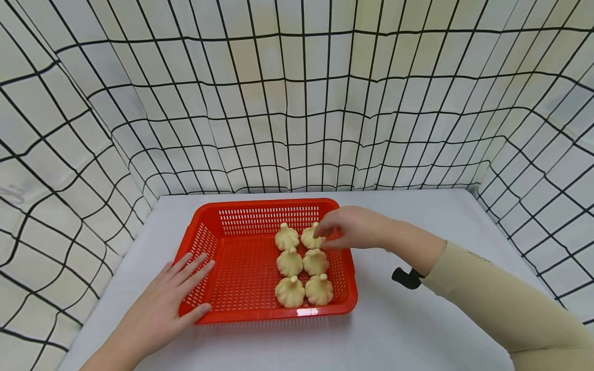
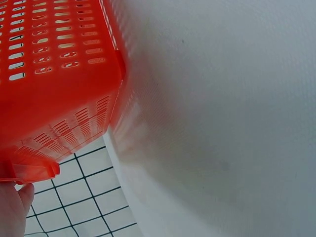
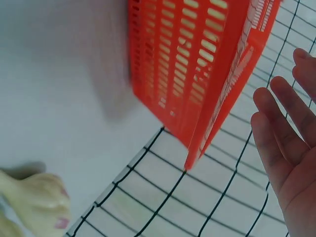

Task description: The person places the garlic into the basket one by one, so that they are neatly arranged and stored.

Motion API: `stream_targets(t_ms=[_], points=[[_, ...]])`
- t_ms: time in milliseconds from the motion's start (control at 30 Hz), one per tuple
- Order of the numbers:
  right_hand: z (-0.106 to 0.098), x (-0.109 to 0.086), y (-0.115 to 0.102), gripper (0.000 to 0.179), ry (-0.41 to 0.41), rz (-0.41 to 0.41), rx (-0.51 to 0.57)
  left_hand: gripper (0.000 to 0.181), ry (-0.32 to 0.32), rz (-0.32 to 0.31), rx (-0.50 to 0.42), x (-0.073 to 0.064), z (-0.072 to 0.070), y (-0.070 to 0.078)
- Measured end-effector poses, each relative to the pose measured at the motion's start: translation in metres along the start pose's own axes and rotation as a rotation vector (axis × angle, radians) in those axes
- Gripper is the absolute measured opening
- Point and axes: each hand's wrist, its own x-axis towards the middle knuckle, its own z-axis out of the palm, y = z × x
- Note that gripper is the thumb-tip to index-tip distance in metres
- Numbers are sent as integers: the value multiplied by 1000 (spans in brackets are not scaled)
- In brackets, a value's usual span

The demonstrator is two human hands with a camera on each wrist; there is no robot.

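A red plastic basket [image 1: 241,278] with slotted walls lies across the middle of the table in the head view. Several pale garlic bulbs [image 1: 290,292] sit in its right half, in two columns with their stems up. My left hand [image 1: 160,304] rests on the basket's left rim, fingers spread flat over the edge. Over the back right corner is my right hand [image 1: 355,227], its fingertips at the back right bulb [image 1: 308,237]. In the right wrist view its fingers [image 3: 281,103] are loosely bent and apart, with nothing between them.
Another garlic bulb [image 3: 42,202] lies on the table outside the basket, low in the right wrist view. A white cloth [image 1: 394,330] covers the table. White walls with black netting [image 1: 306,103] enclose the back and sides. A black strap end [image 1: 406,278] hangs by the right wrist.
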Motion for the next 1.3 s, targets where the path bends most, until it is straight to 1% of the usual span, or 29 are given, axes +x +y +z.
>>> stream_targets(t_ms=[200,367,500,600,833,967,1100,1300], points=[[-4,-20,26,23,35,61,46,77,-9,-9,-4,0,0,1],[-1,-40,48,22,55,142,76,77,-9,-12,-7,0,0,1],[2,-58,64,20,65,182,92,77,-13,-14,-9,1,0,1],[4,-71,75,18,83,211,89,77,-8,-10,-9,1,1,0],[7,-99,93,24,119,289,112,78,14,4,-4,0,1,1],[8,-110,100,25,141,318,111,77,9,0,-6,1,0,1],[8,-118,106,26,165,336,102,77,8,-5,-7,0,0,1],[11,-122,118,26,177,316,46,78,11,0,-9,0,-1,1]])
